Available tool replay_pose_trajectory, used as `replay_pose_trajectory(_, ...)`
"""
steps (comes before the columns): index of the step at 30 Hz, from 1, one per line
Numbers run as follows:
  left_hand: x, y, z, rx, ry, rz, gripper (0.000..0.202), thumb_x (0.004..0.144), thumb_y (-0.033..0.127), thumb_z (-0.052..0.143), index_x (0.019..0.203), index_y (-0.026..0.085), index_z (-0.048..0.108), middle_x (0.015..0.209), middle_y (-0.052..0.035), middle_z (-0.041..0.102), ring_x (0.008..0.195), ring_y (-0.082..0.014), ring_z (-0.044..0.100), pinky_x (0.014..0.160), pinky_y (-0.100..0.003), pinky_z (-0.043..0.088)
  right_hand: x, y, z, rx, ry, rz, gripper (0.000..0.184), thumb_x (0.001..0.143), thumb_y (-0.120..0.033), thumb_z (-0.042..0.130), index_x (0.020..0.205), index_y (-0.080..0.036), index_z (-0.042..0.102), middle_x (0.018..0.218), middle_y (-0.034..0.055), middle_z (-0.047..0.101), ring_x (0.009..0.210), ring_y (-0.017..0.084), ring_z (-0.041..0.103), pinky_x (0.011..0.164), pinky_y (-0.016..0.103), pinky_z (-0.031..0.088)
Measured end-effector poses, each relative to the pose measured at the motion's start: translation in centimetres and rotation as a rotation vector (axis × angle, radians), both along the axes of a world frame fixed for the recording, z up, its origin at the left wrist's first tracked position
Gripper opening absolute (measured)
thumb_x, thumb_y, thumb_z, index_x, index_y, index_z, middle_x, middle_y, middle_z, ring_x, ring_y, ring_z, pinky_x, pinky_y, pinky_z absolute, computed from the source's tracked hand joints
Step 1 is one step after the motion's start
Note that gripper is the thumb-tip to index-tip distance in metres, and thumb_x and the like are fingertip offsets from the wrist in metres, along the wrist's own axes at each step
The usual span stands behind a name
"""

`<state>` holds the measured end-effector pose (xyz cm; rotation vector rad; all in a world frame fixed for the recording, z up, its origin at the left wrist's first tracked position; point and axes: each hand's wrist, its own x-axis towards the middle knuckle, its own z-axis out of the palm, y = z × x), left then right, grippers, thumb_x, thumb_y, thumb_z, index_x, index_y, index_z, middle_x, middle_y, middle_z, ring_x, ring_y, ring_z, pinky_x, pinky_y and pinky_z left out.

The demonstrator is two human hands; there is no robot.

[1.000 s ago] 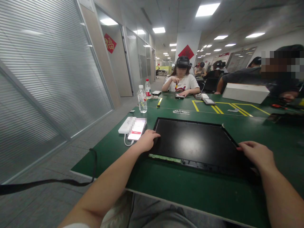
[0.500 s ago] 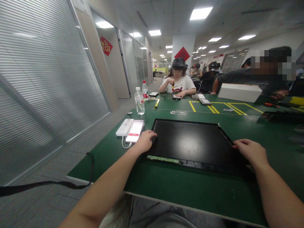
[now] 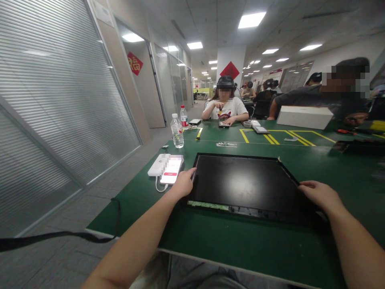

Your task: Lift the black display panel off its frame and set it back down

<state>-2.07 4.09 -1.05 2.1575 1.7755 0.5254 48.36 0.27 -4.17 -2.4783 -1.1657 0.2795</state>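
A large black flat screen panel (image 3: 246, 184) lies face up on the green table (image 3: 240, 241), a thin strip of circuit board showing along its near edge. My left hand (image 3: 182, 184) grips the panel's left edge, fingers curled over it. My right hand (image 3: 319, 194) rests on the right edge with its fingers closed around the rim.
A phone with a lit screen (image 3: 172, 169) lies on a white power bank (image 3: 158, 164) left of the panel. Two water bottles (image 3: 177, 131) stand further back. A white box (image 3: 304, 117) and people at work sit at the far side. A black cable (image 3: 60, 235) hangs off the near left.
My left hand slid from on top of the panel's left corner to its very edge. The view shifted slightly; the panel stays flat on the table.
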Motion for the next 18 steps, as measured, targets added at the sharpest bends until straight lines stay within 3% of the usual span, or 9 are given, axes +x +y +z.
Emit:
replay_pose_trajectory(5,-0.54,0.49,-0.19,-0.046,-0.254,-0.004,0.070,0.083,-0.005,0.050,0.147,0.019,0.063,0.143,-0.0118,0.071,0.133,-0.0285,0.066,0.115,-0.041,0.050,0.23,0.37,-0.46,-0.021,0.002,0.021,0.041,0.076,-0.050,0.059,0.103,-0.026,0.078,0.115,0.0123,0.077,0.101,0.034,0.072,0.079,0.041,0.057)
replay_pose_trajectory(12,0.00,0.90,-0.03,-0.167,-0.983,0.076,0.054,0.083,0.002,0.057,0.132,0.020,0.070,0.143,-0.0098,0.071,0.123,-0.0257,0.072,0.101,-0.038,0.061,0.30,0.31,-0.37,-0.025,0.038,-0.012,0.041,0.077,-0.054,0.059,0.101,-0.025,0.078,0.113,0.0150,0.077,0.098,0.036,0.072,0.075,0.043,0.058)
replay_pose_trajectory(18,0.40,0.75,0.63,-0.293,-1.153,0.238,0.048,0.081,0.004,0.067,0.125,0.021,0.074,0.137,-0.0073,0.075,0.104,-0.0233,0.078,0.086,-0.032,0.065,0.91,0.66,-0.98,0.026,-0.009,0.014,0.035,0.074,-0.053,0.061,0.091,-0.026,0.077,0.104,0.0123,0.079,0.096,0.037,0.074,0.075,0.044,0.058)
